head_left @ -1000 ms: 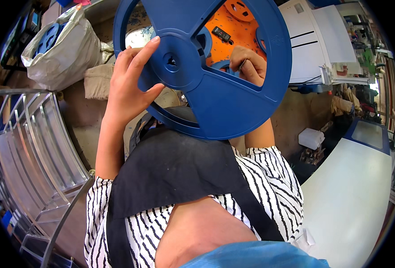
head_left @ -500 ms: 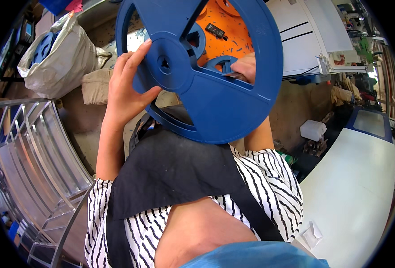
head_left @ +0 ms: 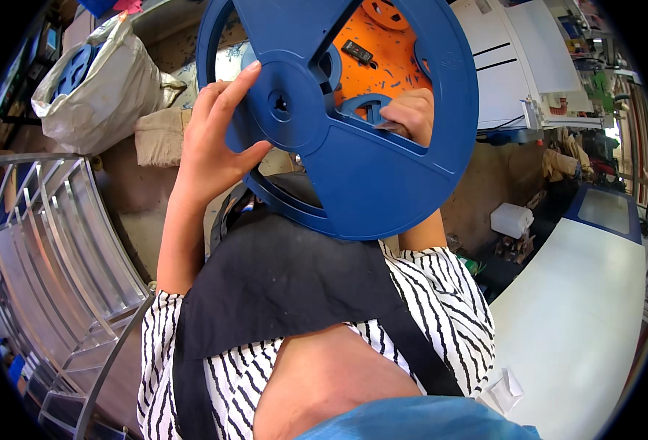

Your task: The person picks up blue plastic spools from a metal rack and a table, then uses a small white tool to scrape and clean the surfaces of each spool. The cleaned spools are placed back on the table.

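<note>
A large blue plastic reel (head_left: 382, 180), with a round hub and open windows, is tilted up in front of my chest. My left hand (head_left: 214, 139) grips it at the left, the fingers at the hub's edge and the thumb below. Through the right window shows my right hand (head_left: 414, 111), closed around a small, thin, flat tool (head_left: 391, 127) that looks like a blade. The tool lies close to the window's lower edge; whether it touches I cannot tell. Part of my right forearm is hidden behind the reel.
Beyond the reel is an orange surface (head_left: 346, 84) strewn with blue shavings, with a small black device (head_left: 357, 51) and another blue part (head_left: 368, 106). A white sack (head_left: 111, 110) of blue reels stands far left, a metal rack (head_left: 67, 257) left, a white table (head_left: 573, 323) right.
The reel has shifted slightly right and down, with my left hand moving along with it. My right hand now shows more fully through the window, still closed on the tool.
</note>
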The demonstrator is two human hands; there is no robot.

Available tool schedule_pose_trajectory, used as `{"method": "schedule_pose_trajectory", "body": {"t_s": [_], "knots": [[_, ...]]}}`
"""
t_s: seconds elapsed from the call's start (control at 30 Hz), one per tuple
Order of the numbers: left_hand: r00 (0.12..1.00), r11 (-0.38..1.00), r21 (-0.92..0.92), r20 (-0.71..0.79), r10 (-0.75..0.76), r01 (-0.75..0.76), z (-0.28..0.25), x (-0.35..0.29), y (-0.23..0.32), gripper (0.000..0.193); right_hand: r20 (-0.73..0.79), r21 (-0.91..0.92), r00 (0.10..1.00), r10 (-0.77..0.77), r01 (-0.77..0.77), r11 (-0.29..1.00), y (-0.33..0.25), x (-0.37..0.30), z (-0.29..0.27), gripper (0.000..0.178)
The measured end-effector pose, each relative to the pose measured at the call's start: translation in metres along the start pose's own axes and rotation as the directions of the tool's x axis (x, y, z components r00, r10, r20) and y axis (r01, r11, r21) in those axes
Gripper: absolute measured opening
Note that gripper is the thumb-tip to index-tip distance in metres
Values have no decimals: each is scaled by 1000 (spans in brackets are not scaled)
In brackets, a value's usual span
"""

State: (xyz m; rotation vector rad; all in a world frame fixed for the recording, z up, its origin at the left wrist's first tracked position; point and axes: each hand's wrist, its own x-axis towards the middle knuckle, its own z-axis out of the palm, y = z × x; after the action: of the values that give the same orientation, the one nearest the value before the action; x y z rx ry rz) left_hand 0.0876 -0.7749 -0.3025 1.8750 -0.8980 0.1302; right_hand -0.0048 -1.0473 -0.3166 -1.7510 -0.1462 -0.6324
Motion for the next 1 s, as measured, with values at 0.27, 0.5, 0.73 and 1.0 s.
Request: {"method": "schedule_pose_trajectory", "body": {"t_s": [0.27, 0.5, 0.73, 1.0], "knots": [[999, 999, -39, 30, -36, 37, 8, 4, 3, 91, 31, -142, 998, -61, 65, 988, -1, -1, 3, 14], [997, 988, -139, 44, -59, 65, 13, 7, -9, 93, -132, -141, 989, -68, 49, 989, 5, 4, 11, 16], [998, 920, -388, 45, -40, 54, 18, 5, -51, 68, -196, 377, 946, 256, -168, 911, 15, 23, 43, 27], [970, -360, -924, 195, -149, 130, 16, -18, -32, 70, -144, 613, 844, 516, -333, 716, 32, 17, 59, 21]]}}
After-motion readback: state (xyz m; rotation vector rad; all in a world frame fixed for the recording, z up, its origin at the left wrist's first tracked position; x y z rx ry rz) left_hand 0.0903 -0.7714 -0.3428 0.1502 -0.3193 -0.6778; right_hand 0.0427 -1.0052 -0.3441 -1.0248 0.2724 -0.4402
